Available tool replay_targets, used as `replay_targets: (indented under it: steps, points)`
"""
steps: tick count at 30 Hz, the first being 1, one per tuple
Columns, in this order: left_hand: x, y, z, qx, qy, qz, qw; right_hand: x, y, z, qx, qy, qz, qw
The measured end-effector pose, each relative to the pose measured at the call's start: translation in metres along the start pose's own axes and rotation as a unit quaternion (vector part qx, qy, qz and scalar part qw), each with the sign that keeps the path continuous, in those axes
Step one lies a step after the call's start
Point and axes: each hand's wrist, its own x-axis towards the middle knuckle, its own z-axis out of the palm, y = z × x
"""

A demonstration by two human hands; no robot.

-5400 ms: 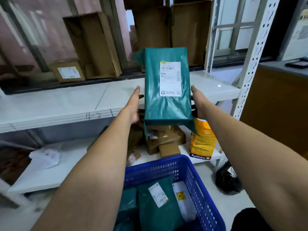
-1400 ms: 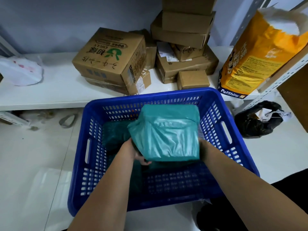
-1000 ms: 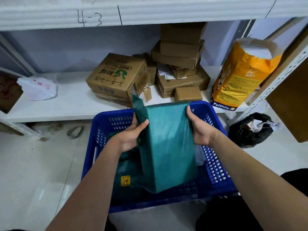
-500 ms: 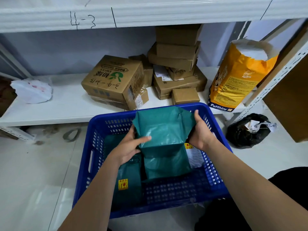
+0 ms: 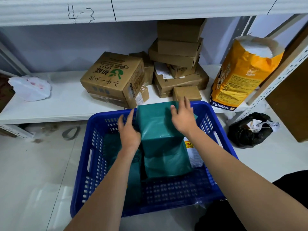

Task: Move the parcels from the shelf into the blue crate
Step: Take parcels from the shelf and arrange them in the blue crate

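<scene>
A green plastic-wrapped parcel (image 5: 160,140) stands on end inside the blue crate (image 5: 160,194) on the floor, leaning toward the crate's far wall. My left hand (image 5: 128,130) is beside its left edge with fingers straight. My right hand (image 5: 182,116) lies flat on the parcel's upper right part, fingers spread. Other green parcels (image 5: 115,147) and a white one (image 5: 195,157) lie lower in the crate. Brown cardboard boxes (image 5: 115,79) sit on the lower shelf (image 5: 66,104) behind the crate.
A stack of small cartons (image 5: 180,52) stands at mid-shelf. An open orange bag (image 5: 240,75) stands at the shelf's right end by the white upright (image 5: 283,70). A white plastic bag (image 5: 30,88) lies at left, a black bag (image 5: 248,130) on the floor at right.
Both hands have let go of the green parcel's top. It now stands in the crate with my fingers straightened against it.
</scene>
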Motion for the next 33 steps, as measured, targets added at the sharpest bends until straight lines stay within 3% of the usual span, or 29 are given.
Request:
replay_targets:
  steps: [3, 5, 7, 12, 15, 21, 29, 33]
  points:
    - [0.008, 0.023, 0.002, -0.027, 0.011, 0.055, 0.998, 0.009, 0.005, 0.018, 0.098, -0.126, 0.086, 0.983]
    - [0.014, 0.037, 0.008, -0.076, -0.020, 0.009, 0.997, 0.004, 0.006, 0.026, 0.166, -0.117, 0.113, 0.973]
    - [0.020, 0.042, 0.015, -0.085, -0.099, -0.060, 0.990, 0.000, 0.005, 0.030, 0.245, -0.099, 0.130, 0.956]
    - [0.028, 0.035, 0.020, -0.209, -0.160, -0.158, 0.952, 0.010, 0.010, 0.027, 0.377, -0.159, 0.286, 0.867]
    - [0.031, 0.036, 0.019, -0.253, -0.162, -0.165, 0.939, 0.011, 0.014, 0.027, 0.425, -0.196, 0.290, 0.835]
    - [0.029, 0.018, 0.021, -0.296, -0.211, -0.260, 0.894, 0.004, 0.015, 0.024, 0.521, -0.241, 0.284, 0.768]
    - [0.025, 0.016, 0.018, -0.381, -0.286, -0.321, 0.819, 0.002, 0.020, 0.025, 0.549, -0.253, 0.278, 0.747]
    - [0.024, 0.018, 0.004, -0.281, -0.282, -0.372, 0.839, 0.002, 0.018, 0.027, 0.543, -0.251, 0.276, 0.752]
